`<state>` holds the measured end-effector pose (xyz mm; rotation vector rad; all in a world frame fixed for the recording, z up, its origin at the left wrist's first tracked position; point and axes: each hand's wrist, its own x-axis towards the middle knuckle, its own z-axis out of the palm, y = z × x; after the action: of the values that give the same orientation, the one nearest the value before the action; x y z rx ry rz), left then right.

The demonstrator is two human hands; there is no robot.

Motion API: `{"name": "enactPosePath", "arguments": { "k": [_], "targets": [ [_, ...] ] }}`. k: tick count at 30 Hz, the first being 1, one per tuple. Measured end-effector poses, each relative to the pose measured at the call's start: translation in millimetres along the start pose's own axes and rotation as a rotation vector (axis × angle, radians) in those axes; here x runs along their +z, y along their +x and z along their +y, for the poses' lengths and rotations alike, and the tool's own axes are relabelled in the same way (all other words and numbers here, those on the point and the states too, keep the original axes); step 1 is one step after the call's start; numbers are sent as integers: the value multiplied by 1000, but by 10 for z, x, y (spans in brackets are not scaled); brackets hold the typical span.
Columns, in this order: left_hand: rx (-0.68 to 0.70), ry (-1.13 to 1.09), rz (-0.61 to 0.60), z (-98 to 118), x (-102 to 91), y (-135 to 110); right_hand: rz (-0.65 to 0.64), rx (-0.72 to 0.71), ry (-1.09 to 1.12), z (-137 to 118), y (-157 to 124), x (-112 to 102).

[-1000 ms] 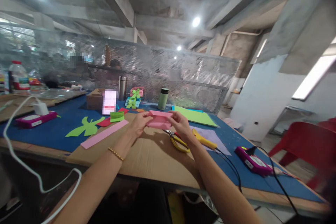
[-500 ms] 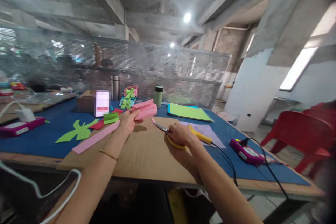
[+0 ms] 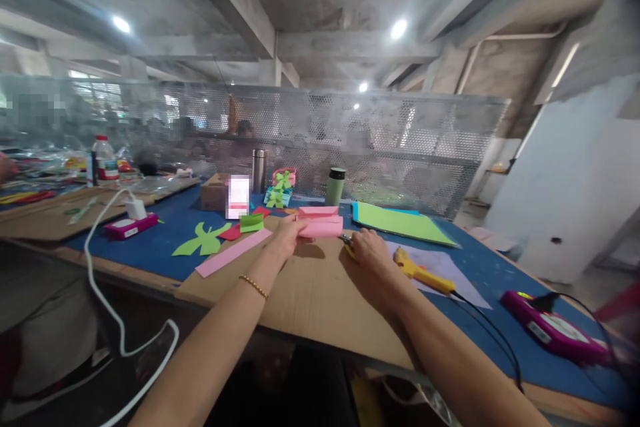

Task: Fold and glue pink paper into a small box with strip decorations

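Observation:
My left hand (image 3: 290, 235) is closed on a folded piece of pink paper (image 3: 323, 225), held above a brown cardboard sheet (image 3: 305, 287). My right hand (image 3: 371, 248) is wrapped round a pair of scissors (image 3: 349, 249) with yellow handles, mostly hidden by the fingers. The metal blades point left, close to the right end of the pink paper; whether they touch it I cannot tell. A pink paper strip (image 3: 233, 253) lies left of my left hand, near a green paper cutout (image 3: 203, 240), a small folded green paper (image 3: 251, 222) and red paper.
A yellow glue gun (image 3: 425, 277) with a black cable lies on purple paper (image 3: 467, 277) at right. Green sheets (image 3: 405, 223), a green tumbler (image 3: 335, 187), a steel flask (image 3: 259, 171), a phone (image 3: 237, 197) and a cardboard box stand behind. Purple power strips (image 3: 550, 327) lie at both sides.
My view has turned left, so everything sits further right. My right hand has brought the scissors nearer to the pink paper, which now lies more level in my left hand.

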<state>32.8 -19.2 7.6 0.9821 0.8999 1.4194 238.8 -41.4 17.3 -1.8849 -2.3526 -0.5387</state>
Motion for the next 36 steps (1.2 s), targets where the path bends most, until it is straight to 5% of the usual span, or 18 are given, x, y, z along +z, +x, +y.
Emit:
{"name": "enactPosePath", "arguments": {
  "k": [7, 17, 27, 32, 36],
  "targets": [
    [19, 413, 70, -166, -85, -7, 126, 153, 44, 194, -17, -104],
    [401, 1102, 230, -35, -215, 1, 173, 33, 160, 182, -61, -51],
    [279, 1733, 148, 307, -1026, -540, 370, -152, 388, 138, -80, -11],
    [336, 1878, 163, 260, -1114, -759, 114, -456, 676, -240, -273, -100],
    [377, 1949, 160, 215, -1129, -914, 78, -445, 697, -386, -349, -84]
  ]
}}
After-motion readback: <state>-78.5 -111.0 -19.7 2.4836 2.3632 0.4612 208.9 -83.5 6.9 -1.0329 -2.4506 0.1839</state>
